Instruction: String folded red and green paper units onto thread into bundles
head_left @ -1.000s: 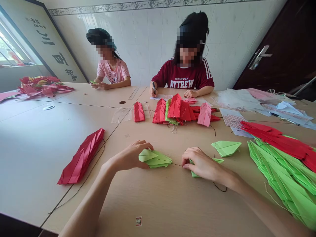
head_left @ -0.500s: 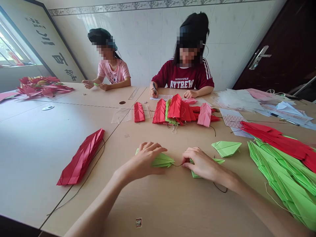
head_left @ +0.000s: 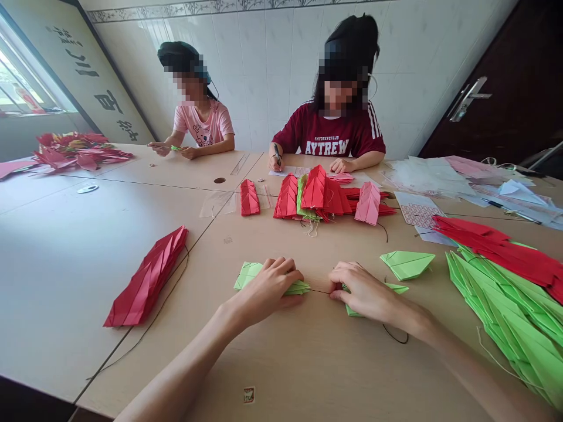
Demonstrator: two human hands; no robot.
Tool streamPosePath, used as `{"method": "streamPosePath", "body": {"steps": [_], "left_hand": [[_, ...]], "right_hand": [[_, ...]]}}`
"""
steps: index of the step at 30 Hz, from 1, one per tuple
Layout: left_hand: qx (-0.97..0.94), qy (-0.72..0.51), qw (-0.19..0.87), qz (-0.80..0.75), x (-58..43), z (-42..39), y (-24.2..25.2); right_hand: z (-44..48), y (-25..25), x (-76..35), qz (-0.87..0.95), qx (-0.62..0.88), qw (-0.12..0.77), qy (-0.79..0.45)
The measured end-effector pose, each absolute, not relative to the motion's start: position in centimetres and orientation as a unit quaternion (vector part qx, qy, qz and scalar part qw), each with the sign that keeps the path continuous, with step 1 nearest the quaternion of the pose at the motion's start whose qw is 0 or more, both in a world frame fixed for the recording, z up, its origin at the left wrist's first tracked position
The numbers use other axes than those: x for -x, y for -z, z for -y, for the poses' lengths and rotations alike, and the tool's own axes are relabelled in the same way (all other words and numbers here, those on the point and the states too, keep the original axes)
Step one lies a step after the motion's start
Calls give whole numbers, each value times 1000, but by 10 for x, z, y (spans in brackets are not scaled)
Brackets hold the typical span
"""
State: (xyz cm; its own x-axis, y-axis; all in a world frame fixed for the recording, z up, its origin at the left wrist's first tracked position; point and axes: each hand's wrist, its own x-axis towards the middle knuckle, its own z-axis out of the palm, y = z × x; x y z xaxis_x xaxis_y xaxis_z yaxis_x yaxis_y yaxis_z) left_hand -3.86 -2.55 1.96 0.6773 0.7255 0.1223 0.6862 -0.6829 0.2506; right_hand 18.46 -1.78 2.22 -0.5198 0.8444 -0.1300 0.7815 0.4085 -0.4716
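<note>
My left hand (head_left: 269, 285) lies curled over a stack of folded green paper pieces (head_left: 247, 274) on the wooden table (head_left: 308, 363). A thin dark thread (head_left: 319, 291) runs from that stack to my right hand (head_left: 365, 292), which pinches the thread with closed fingers and rests on another folded green piece (head_left: 398, 288). One more single green folded piece (head_left: 407, 264) sits just right of my right hand.
A row of strung red pieces (head_left: 147, 278) lies at the left. Red, pink and green stacks (head_left: 325, 196) fill the middle. Long green (head_left: 510, 310) and red (head_left: 501, 246) rows lie at right. Two people sit across; one writes with a pen (head_left: 277, 155).
My left hand has slid right over the green stack and now covers it. The thread between my hands has shortened and pulled straight. My right hand has stayed put.
</note>
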Motion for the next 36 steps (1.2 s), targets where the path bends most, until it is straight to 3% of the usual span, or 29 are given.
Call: {"method": "streamPosePath", "body": {"steps": [16,28,32,36], "left_hand": [[-908,-123,82,-393,32,31,-24],[-914,-151,91,-366,-7,46,-29],[-923,-138,93,-348,-34,47,-22],[-923,-118,116,-348,-55,40,-16]], "right_hand": [[32,-54,-228,830,482,33,-279],[49,-23,-296,717,634,106,-270],[48,-21,-284,723,631,92,-265],[47,-19,-263,727,604,143,-293]]}}
